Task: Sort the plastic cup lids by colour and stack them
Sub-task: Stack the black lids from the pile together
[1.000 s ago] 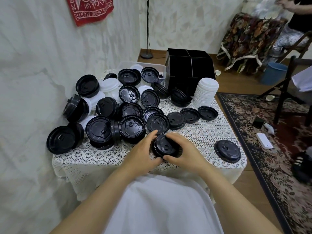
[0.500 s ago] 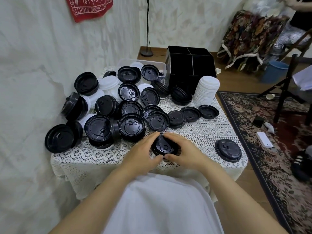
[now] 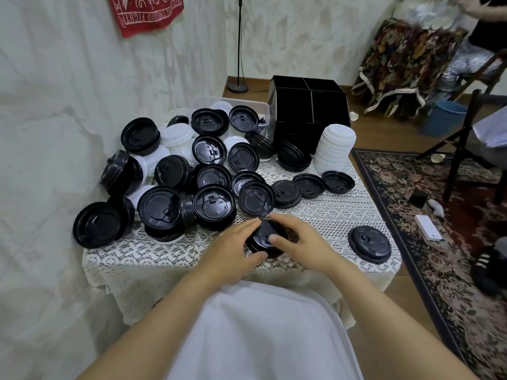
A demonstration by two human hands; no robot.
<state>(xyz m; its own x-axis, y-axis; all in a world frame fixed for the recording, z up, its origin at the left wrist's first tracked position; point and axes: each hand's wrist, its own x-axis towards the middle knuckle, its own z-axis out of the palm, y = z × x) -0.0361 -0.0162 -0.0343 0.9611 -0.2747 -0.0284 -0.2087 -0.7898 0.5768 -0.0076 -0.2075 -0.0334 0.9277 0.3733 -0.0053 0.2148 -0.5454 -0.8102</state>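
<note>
A small stack of black lids [image 3: 264, 237] sits near the front edge of the lace-covered table [image 3: 153, 250]. My left hand [image 3: 233, 248] grips its left side, thumb in front. My right hand [image 3: 299, 242] holds its right side, with the thumb pressing on top. Behind lies a jumbled pile of black lids [image 3: 214, 204] mixed with white lids [image 3: 178, 135]. A tall stack of white lids [image 3: 333, 149] stands at the back right. One black lid [image 3: 370, 244] lies alone at the right front.
A black divided box [image 3: 307, 105] and a clear plastic tub [image 3: 241, 104] stand at the table's back. The wall is close on the left. On the right are a patterned rug [image 3: 439, 242], a phone [image 3: 428, 227], a chair [image 3: 472, 133] and another person [image 3: 482, 20].
Both hands stay on the black stack at the table's front. My right thumb has come over onto the top lid and the left fingers have spread along the side.
</note>
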